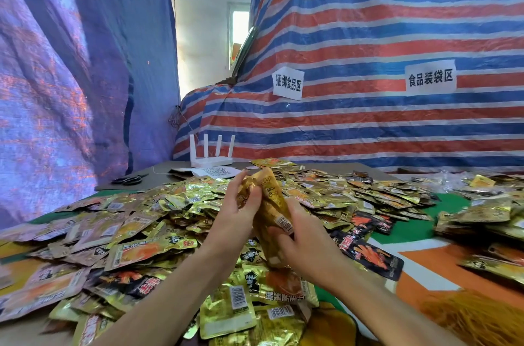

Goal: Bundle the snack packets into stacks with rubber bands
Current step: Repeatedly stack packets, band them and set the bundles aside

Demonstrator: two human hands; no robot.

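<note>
Dead centre, above the heap, both hands are up. L hand (236,213) has its fingers curled round the upper part of a gold packet stack (270,196). R hand (302,242) grips the lower end, fingers wrapped on the barcode side. The stack is tilted and held clear over the loose packet pile (158,221), which spreads from 9 to 3 o'clock across the table (409,229). Black packets (371,256) lie at 4 o'clock, just beside the R hand. At 11 o'clock there's a white router (211,160) w/ four antennas, and scissors (129,179) at 10. Striped tarp (368,124) at 12-2, w/ two paper signs (287,84) on it.
</note>
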